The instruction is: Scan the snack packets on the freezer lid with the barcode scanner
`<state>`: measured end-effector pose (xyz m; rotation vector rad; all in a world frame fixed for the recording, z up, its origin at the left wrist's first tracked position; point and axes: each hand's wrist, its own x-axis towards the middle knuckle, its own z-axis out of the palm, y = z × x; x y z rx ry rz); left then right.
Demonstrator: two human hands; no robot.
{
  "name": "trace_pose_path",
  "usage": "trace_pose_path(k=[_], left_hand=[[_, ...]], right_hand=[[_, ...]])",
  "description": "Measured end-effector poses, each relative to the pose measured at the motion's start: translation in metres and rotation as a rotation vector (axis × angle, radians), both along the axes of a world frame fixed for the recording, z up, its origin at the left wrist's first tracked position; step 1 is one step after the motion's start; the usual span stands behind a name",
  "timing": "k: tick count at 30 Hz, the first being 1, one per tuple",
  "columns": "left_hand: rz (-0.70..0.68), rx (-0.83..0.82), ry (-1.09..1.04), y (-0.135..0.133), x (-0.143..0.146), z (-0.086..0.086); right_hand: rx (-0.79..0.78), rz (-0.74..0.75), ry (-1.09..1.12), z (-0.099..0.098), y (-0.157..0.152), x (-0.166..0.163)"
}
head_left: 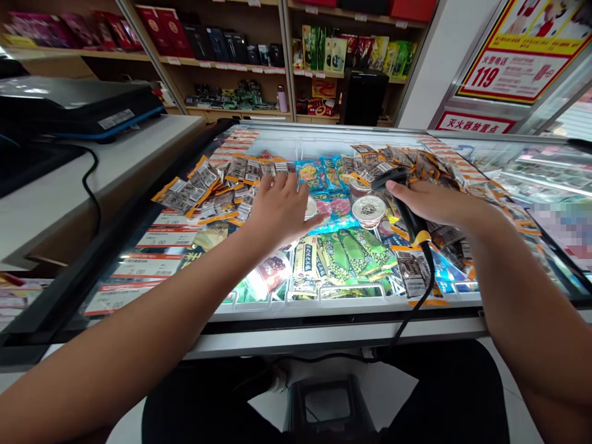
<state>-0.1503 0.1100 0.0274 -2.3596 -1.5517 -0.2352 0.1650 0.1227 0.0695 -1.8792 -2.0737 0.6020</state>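
My right hand grips a black barcode scanner with a yellow collar, its head turned left over the freezer's glass top. A black cable hangs from its handle. My left hand is open, thumb stretched to the right and fingertips at the edge of the left pile of small packets; I cannot tell whether they touch. These packets show barcodes and orange edges. A second pile of similar packets lies beyond and around my right hand. One packet lies near the front edge, below the scanner.
Inside the lit chest freezer are green ice-cream packs, blue packs and tubs. Price labels line the glass. A scale-like machine stands on the left counter. Stocked shelves rise behind; a dark bin is between my legs.
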Motion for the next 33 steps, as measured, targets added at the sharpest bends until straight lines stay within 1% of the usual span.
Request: trace_pose_path(k=[1, 3, 4, 6, 7, 9, 13, 15, 17, 19, 21, 23, 27, 29, 31, 33], left_hand=[[-0.017, 0.017, -0.026, -0.001, 0.001, 0.001], [-0.120, 0.022, -0.030, -0.007, 0.009, 0.004], [-0.204, 0.011, -0.014, -0.012, 0.015, 0.005], [-0.415, -0.036, 0.023, -0.024, 0.027, 0.006], [-0.519, -0.061, 0.035, -0.030, 0.032, 0.005], [-0.678, -0.122, 0.039, -0.040, 0.040, 0.004], [-0.877, -0.244, -0.008, -0.054, 0.051, -0.003], [-0.959, -0.269, -0.023, -0.060, 0.056, -0.008], [-1.006, -0.275, -0.024, -0.066, 0.062, -0.013], [-1.006, -0.266, -0.015, -0.068, 0.065, -0.016], [-0.960, -0.236, -0.003, -0.065, 0.063, -0.018], [-0.851, -0.196, 0.008, -0.057, 0.058, -0.018], [-0.547, -0.126, 0.046, -0.035, 0.041, -0.018], [-0.413, -0.100, 0.060, -0.029, 0.035, -0.019], [-0.319, -0.085, 0.060, -0.029, 0.034, -0.021], [-0.275, -0.090, 0.057, -0.034, 0.037, -0.023]], right_hand=[[-0.017, 0.021, -0.005, -0.002, 0.000, -0.002], [-0.050, 0.076, 0.038, -0.006, 0.000, -0.006], [-0.058, 0.108, 0.084, -0.008, 0.000, -0.008], [-0.048, 0.162, 0.184, -0.008, -0.002, -0.011], [-0.034, 0.177, 0.221, -0.007, -0.003, -0.012], [-0.009, 0.180, 0.253, -0.003, -0.005, -0.013], [-0.039, 0.163, 0.248, 0.006, -0.010, -0.015], [-0.056, 0.155, 0.283, 0.007, -0.011, -0.017], [-0.084, 0.143, 0.344, 0.006, -0.011, -0.020], [-0.110, 0.108, 0.411, 0.005, -0.012, -0.022], [-0.128, 0.072, 0.473, 0.006, -0.013, -0.024], [-0.147, 0.060, 0.523, 0.008, -0.014, -0.026], [-0.235, 0.091, 0.566, 0.010, -0.016, -0.028], [-0.278, 0.112, 0.587, 0.007, -0.016, -0.029], [-0.308, 0.125, 0.625, 0.003, -0.016, -0.032], [-0.336, 0.131, 0.660, 0.000, -0.015, -0.036]])
